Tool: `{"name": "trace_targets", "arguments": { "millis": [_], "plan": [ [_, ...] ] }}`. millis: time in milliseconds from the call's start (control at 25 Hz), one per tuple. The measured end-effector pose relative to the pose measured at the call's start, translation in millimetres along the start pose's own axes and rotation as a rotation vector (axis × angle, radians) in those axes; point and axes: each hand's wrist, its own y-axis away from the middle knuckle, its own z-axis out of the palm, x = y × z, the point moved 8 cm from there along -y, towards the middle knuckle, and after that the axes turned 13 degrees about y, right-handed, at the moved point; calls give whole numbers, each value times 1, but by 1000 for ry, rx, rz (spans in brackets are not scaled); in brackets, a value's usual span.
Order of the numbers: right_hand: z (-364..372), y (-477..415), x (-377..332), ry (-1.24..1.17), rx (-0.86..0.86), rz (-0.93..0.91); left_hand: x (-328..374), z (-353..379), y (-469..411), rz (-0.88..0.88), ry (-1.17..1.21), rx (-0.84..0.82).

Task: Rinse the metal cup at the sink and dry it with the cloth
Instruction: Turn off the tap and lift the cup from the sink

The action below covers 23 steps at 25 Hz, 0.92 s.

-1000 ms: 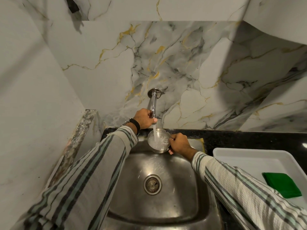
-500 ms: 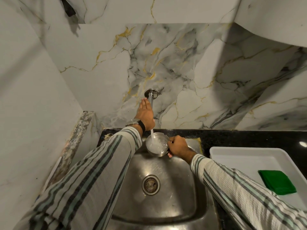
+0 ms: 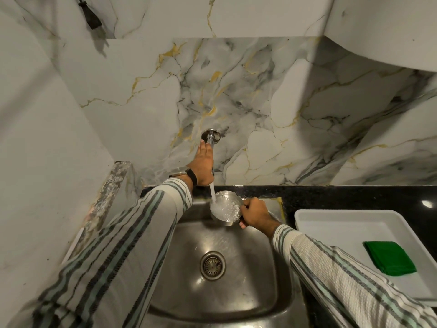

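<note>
While water fills the metal cup [image 3: 226,207], a green cloth [image 3: 390,258] lies in the tray [image 3: 335,223].

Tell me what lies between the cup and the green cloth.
Head view: the right hand gripping the cup, its sleeve, black counter, then tray floor up to the cloth.

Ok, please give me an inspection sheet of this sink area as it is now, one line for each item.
Surface: steel sink wet, set in black counter.
Job's things: cup under running tap, filling; green cloth folded in white tray.
Clutter: nothing seen.
Grippers: right hand grips the cup; left hand flat against the tap, fingers straight.
Cables: nothing seen.
Surroundings: marble wall; dark object hanging top left, unclear.
</note>
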Motion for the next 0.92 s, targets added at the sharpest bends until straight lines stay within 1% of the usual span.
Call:
{"name": "trace_targets", "arguments": {
  "millis": [120, 200, 360, 440, 520, 560, 640, 760, 920],
  "plan": [
    [0, 10, 15, -17, 13, 22, -3, -6, 2, 52, 48, 45],
    [2, 18, 19, -33, 20, 33, -9, -10, 1, 89, 147, 90],
    [7, 22, 15, -43, 43, 29, -30, -18, -2, 135, 270, 95],
    [8, 18, 10, -26, 43, 26, -33, -11, 2, 158, 405, 122],
    [11, 12, 3, 0, 41, 25, -32, 3, 6, 137, 554, 216],
    [12, 10, -1, 16, 42, 26, -31, 7, 6, 127, 569, 281],
    [11, 5, -6, 51, 54, 32, -26, 10, 0, 124, 516, 343],
    [5, 6, -3, 59, 84, 49, -17, 11, -6, 92, 356, 324],
    [6, 32, 20, 100, 142, 91, -5, 12, -6, 64, 125, 289]
  ]
}}
